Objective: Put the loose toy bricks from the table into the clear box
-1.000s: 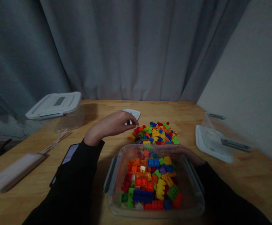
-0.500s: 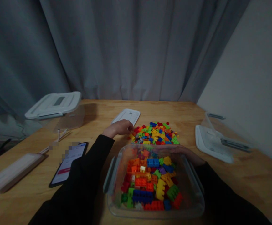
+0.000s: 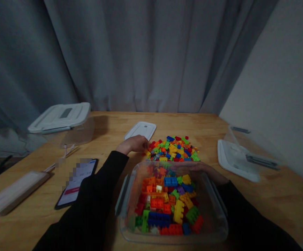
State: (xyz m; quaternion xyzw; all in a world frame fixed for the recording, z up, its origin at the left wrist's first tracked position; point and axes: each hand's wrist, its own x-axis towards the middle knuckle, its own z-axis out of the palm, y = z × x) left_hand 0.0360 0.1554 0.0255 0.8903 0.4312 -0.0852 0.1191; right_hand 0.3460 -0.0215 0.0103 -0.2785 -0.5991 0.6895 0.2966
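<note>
My left hand [image 3: 133, 144] hovers low at the left edge of a loose pile of small multicoloured plastic building bricks [image 3: 172, 149], its fingers curled and their tips hidden. Any contact with the pile is unclear at this distance. My right hand [image 3: 203, 168] lies across the far rim of a clear plastic storage box [image 3: 173, 240] and grips it. That box stands nearest me, filled with larger bricks [image 3: 167, 202] in orange, blue, yellow, green and red.
On the wooden table [image 3: 284, 198] lie a smartphone [image 3: 78, 183], a small white lid [image 3: 140, 130], a white-lidded box [image 3: 59, 118], another lid with clear plastic [image 3: 236, 162], a flat pale box [image 3: 15, 193] and a white cable [image 3: 67, 151]. Curtains and a wall bound the far and right sides.
My left hand has come down and back from above the pile's left edge, uncovering the smartphone and the small white lid. My right hand and the box have stayed in place.
</note>
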